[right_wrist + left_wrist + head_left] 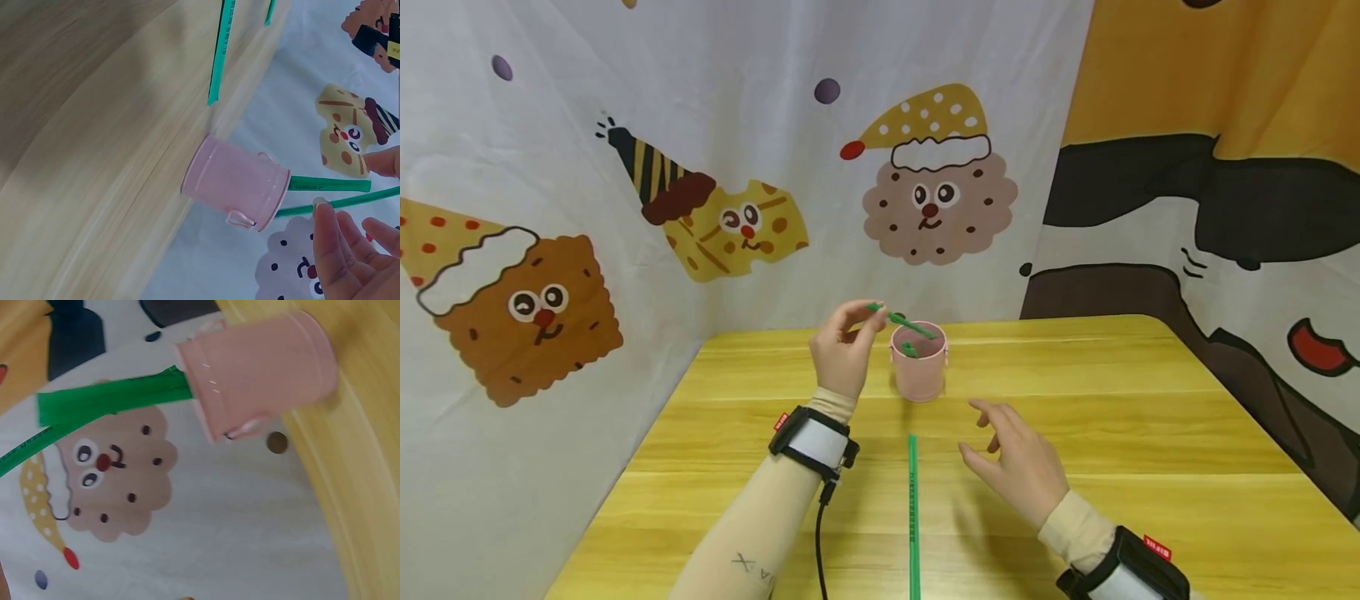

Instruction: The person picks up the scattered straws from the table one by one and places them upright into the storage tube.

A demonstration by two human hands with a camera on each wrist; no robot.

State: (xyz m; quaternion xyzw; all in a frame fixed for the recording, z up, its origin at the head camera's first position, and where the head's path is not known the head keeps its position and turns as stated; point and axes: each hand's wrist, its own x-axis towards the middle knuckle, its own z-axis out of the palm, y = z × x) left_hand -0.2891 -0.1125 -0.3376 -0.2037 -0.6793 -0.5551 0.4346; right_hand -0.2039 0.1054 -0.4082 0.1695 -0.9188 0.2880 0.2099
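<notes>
My left hand [844, 348] is over the left rim of a small pink bucket [919, 367]. Its thumb and fingertips pinch a thin green strip [910, 323] that slants down to the bucket's mouth. Another green strip [112, 399], flat and wider-looking in the left wrist view, stands up out of the bucket. My right hand [1021, 462] hovers over the table to the right, thumb and fingers apart and loosely bent, holding nothing. A long green strip [913, 517] with small dark print lies on the table between the two arms.
The yellow wood-grain table [1150, 433] reaches back to a printed cloth [760, 83] with cartoon biscuits and cheese. A black cable [819, 542] hangs from the left wrist strap. A short green end [270, 12] shows at the top of the right wrist view.
</notes>
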